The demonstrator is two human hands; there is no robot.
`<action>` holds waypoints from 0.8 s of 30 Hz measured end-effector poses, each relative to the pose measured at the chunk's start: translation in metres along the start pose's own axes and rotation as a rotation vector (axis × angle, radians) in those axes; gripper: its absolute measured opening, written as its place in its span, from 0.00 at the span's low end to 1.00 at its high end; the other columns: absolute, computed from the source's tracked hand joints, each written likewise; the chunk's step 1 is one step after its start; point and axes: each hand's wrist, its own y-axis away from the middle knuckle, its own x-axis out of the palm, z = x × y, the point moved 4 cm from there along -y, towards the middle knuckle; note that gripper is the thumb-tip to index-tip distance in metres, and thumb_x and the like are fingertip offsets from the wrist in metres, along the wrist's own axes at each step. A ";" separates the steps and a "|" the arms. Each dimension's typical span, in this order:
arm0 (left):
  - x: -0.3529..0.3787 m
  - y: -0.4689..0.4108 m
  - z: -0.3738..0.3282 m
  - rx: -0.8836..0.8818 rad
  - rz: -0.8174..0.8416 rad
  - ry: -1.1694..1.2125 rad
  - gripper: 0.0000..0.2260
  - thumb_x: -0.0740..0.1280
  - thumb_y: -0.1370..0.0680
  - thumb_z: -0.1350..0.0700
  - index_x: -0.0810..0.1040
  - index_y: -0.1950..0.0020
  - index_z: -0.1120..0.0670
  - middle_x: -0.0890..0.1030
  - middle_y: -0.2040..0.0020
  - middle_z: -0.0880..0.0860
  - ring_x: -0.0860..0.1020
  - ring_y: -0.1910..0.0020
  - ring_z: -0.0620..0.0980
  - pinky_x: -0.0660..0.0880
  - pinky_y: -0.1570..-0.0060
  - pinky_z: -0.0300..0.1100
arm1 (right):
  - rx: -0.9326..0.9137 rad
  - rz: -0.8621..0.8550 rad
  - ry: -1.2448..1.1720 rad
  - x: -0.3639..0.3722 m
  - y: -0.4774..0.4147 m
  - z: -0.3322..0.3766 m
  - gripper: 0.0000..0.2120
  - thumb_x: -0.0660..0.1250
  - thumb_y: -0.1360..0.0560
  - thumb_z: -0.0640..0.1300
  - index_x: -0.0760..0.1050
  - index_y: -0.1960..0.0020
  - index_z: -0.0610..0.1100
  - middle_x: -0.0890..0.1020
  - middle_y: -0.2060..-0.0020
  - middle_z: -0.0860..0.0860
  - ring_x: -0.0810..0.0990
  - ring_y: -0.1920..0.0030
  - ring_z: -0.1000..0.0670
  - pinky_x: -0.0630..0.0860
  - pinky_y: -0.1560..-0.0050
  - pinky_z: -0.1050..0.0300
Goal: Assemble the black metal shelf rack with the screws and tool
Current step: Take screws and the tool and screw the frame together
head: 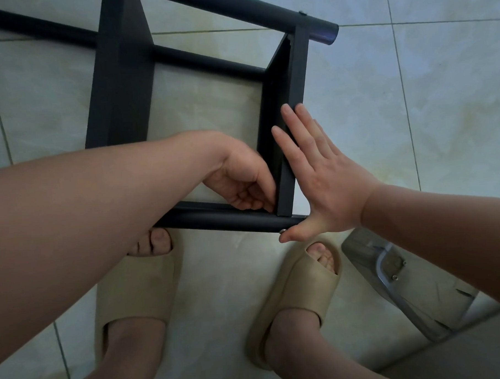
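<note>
Left hand (240, 184) curled at corner of matte black rack (121, 80), right hand (328, 183) flat

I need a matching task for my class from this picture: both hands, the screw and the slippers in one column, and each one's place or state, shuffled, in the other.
Column one:
1 left hand
2 right hand
3 screw
4 slippers

Column two:
A beige, on the tiled floor
B fingers straight, flat against the outer side of the crossbar
C at the end of the near tube, by a thumb
D fingers curled in the corner between crossbar and tube

Pairs: 1-D, 2-B, 3-C, 4-A
</note>
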 end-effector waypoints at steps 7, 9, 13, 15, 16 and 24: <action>0.000 0.000 0.001 -0.012 0.001 0.008 0.05 0.67 0.23 0.64 0.82 0.57 0.57 0.81 0.64 0.51 0.75 0.66 0.45 0.72 0.61 0.35 | -0.002 0.001 0.004 -0.001 0.000 0.000 0.67 0.55 0.36 0.85 0.41 0.18 0.37 0.43 0.19 0.35 0.39 0.19 0.34 0.49 0.21 0.33; 0.000 0.000 0.001 -0.011 0.005 0.011 0.06 0.67 0.23 0.65 0.82 0.57 0.57 0.81 0.64 0.51 0.76 0.66 0.44 0.73 0.62 0.35 | 0.000 0.003 0.004 0.000 0.000 0.000 0.67 0.55 0.36 0.85 0.41 0.18 0.37 0.43 0.19 0.35 0.39 0.19 0.34 0.49 0.21 0.33; -0.001 0.002 0.001 -0.009 0.013 0.006 0.06 0.67 0.23 0.63 0.83 0.57 0.56 0.82 0.63 0.51 0.76 0.65 0.44 0.73 0.61 0.35 | 0.002 0.007 0.003 0.000 0.000 0.000 0.67 0.56 0.36 0.85 0.42 0.18 0.37 0.43 0.19 0.35 0.39 0.19 0.34 0.49 0.21 0.33; -0.001 0.001 0.001 -0.009 -0.002 -0.018 0.05 0.68 0.22 0.61 0.83 0.56 0.55 0.82 0.63 0.50 0.76 0.66 0.44 0.71 0.62 0.35 | 0.002 0.009 0.003 -0.001 0.000 0.000 0.67 0.56 0.36 0.85 0.41 0.18 0.37 0.43 0.19 0.35 0.38 0.19 0.34 0.49 0.21 0.33; -0.001 0.001 0.001 -0.009 -0.014 -0.037 0.05 0.68 0.22 0.61 0.82 0.55 0.55 0.82 0.63 0.50 0.76 0.66 0.43 0.71 0.63 0.35 | 0.002 0.009 0.005 -0.001 0.000 0.000 0.67 0.56 0.36 0.85 0.41 0.18 0.37 0.43 0.19 0.35 0.38 0.19 0.34 0.49 0.21 0.33; 0.000 0.001 -0.001 -0.007 -0.001 -0.025 0.05 0.66 0.22 0.65 0.81 0.53 0.58 0.81 0.62 0.52 0.76 0.65 0.45 0.72 0.61 0.35 | 0.004 0.004 0.000 -0.001 -0.001 0.000 0.67 0.57 0.36 0.84 0.43 0.18 0.35 0.44 0.20 0.34 0.39 0.19 0.34 0.48 0.20 0.33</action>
